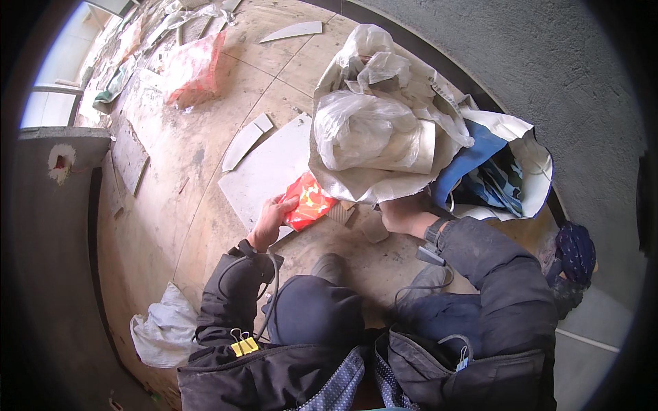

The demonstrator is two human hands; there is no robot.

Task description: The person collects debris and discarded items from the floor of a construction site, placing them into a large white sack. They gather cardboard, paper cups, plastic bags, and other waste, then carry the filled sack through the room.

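In my left hand (275, 216) is a crumpled red plastic packet (308, 201) with yellow and white print, held between thumb and fingers. Right of it stands a woven sack (370, 187) filled with clear plastic bags (365, 128). My right hand (403, 215) is at the sack's lower right edge; its fingertips are partly hidden, and whether they grip the sack cannot be told. Small tile or board scraps (374, 227) lie on the floor between my hands. Beside the sack, a blue and white bag (470, 144) gapes open, with camouflage-patterned cloth (496, 180) inside.
A pale board (270, 167) lies under the packet, with a cut tile strip (248, 141) near it. A red-tinted plastic bag (195, 69) and debris lie farther off. A white cloth bag (167, 326) rests at lower left, dark cloth (574, 254) at right. Grey walls (581, 92) stand on both sides.
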